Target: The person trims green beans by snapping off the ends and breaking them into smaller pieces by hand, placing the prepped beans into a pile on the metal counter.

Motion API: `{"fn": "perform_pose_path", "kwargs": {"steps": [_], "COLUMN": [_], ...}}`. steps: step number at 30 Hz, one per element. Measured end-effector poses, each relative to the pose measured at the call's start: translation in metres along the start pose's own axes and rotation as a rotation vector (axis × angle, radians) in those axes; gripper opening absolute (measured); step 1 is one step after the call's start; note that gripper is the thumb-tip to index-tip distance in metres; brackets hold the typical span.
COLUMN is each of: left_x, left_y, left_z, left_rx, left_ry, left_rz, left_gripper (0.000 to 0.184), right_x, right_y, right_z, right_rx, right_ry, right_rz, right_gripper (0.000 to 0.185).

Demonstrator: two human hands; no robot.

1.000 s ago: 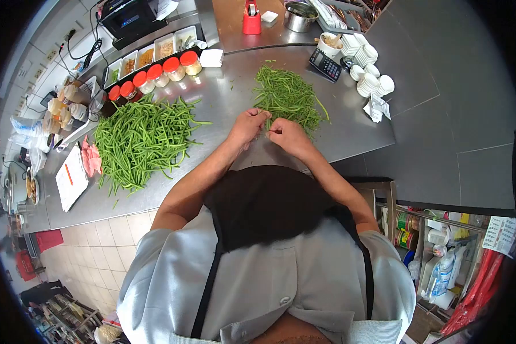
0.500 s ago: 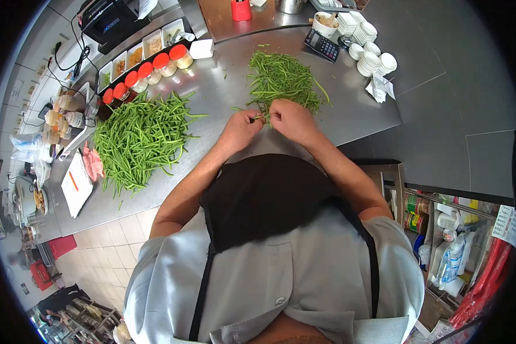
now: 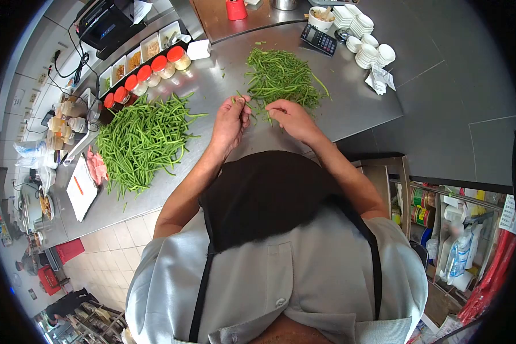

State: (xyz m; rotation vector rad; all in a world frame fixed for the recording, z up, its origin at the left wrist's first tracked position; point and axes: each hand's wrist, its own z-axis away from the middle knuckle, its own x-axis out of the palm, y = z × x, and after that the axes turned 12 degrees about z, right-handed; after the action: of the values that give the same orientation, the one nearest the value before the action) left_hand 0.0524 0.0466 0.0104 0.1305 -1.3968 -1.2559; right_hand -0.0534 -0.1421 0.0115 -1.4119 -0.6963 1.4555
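Steel counter [image 3: 223,74]: large green bean pile [image 3: 146,140] spread at left, smaller bean pile [image 3: 284,77] heaped just beyond hands. Left hand [image 3: 230,121]: fingers curled narrow, green bean [image 3: 240,99] pinched. Right hand [image 3: 292,119]: fingers bunched; contents cannot be made out.

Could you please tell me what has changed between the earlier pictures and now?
The left hand has drawn away leftward, opening a gap from the right hand; they were close together before. A green bean shows in the left grip. The large bean pile and the calculator stayed put.
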Motion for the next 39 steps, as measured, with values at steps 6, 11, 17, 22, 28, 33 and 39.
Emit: {"fn": "perform_pose_path", "kwargs": {"steps": [6,11,17,22,28,33,39], "left_x": [-0.003,-0.005,-0.018,-0.068,-0.127,-0.084,-0.032], "left_y": [-0.004,-0.007,-0.001,0.082,0.149,0.092,-0.029], "left_z": [0.009,0.02,0.035,0.043,0.076,0.05,0.012], "left_rx": [0.008,-0.025,-0.144,0.298,0.653,0.742,0.284], "left_ry": [-0.075,-0.099,-0.15,0.164,0.555,0.221,-0.109], "left_rz": [-0.182,-0.224,0.18,-0.375,-1.703,-1.562,-1.799], "left_gripper": [0.019,0.018,0.016,0.018,0.038,0.042,0.067], "right_x": [0.002,0.014,0.021,-0.009,-0.049,-0.055,-0.053], "right_y": [0.008,0.019,0.034,0.031,0.062,0.071,0.073], "right_z": [0.002,0.005,0.002,0.007,0.01,-0.013,-0.025], "right_rx": [-0.122,-0.118,0.321,-0.162,-0.072,-0.12,-0.048], "right_ry": [-0.054,-0.113,-0.335,-0.035,0.348,0.339,0.258], "right_rz": [0.174,0.144,-0.535,0.513,0.628,0.728,0.725], "right_gripper": [0.021,0.021,0.023,0.018,0.015,0.017,0.02]}}
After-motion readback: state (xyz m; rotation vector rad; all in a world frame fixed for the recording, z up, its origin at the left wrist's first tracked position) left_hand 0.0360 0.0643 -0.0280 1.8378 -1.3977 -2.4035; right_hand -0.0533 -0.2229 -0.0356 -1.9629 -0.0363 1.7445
